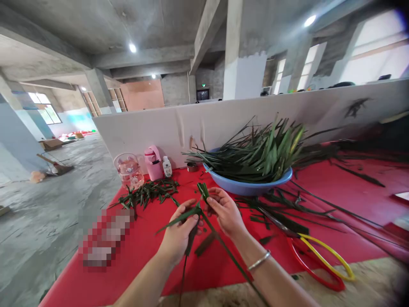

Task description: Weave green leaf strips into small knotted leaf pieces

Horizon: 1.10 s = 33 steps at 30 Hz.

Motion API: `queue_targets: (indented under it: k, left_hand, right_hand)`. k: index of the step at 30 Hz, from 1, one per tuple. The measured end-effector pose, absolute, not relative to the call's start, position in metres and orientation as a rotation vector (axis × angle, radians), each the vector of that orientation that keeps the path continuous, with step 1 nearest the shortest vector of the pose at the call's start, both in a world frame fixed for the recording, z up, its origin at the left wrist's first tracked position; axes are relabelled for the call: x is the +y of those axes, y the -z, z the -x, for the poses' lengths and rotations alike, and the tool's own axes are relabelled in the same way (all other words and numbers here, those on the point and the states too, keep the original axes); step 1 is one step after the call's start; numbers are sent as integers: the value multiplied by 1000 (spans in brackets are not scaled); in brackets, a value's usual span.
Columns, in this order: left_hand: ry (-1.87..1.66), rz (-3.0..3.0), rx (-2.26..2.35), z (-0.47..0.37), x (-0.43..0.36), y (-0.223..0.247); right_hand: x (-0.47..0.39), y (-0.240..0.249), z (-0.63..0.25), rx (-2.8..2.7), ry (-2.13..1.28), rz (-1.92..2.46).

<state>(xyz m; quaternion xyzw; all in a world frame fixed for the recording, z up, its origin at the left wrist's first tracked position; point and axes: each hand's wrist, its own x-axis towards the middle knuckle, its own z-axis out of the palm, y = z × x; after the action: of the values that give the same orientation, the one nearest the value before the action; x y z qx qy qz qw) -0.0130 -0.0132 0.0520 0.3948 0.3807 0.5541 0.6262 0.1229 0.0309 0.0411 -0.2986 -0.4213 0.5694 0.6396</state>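
Observation:
Both hands meet over the red-covered table [143,264], working on green leaf strips [183,216]. My left hand [180,234] is closed on the folded strips, thumb on top, with long ends trailing down toward me and out to the left. In my right hand [225,212], thumb and fingers pinch a short folded bundle of the same leaf [202,190]. The two pieces touch or join between the fingertips; I cannot tell exactly how. To the right lie large scissors [297,234], one handle red and one yellow, blades spread a little under leaf scraps.
A blue basin [249,185] heaped with long green leaves [265,153] stands behind my hands. Back left are a pile of small leaf pieces [150,192], a clear pink jug [129,172], a pink bottle [154,164] and a white bottle [166,167]. A white partition [143,128] runs behind the table.

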Motion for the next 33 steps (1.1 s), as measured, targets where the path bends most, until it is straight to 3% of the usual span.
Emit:
queue_targets:
  k: [15, 24, 33]
  left_hand:
    - [-1263, -939, 1003, 2, -6, -20]
    - [-1427, -852, 1043, 10, -13, -11]
    - [-1356, -874, 1037, 13, -11, -6]
  right_hand:
    - [16, -28, -114, -1087, -1200, 883]
    - [17, -20, -107, -975, -1485, 877]
    - [15, -19, -115, -1263, -1203, 891]
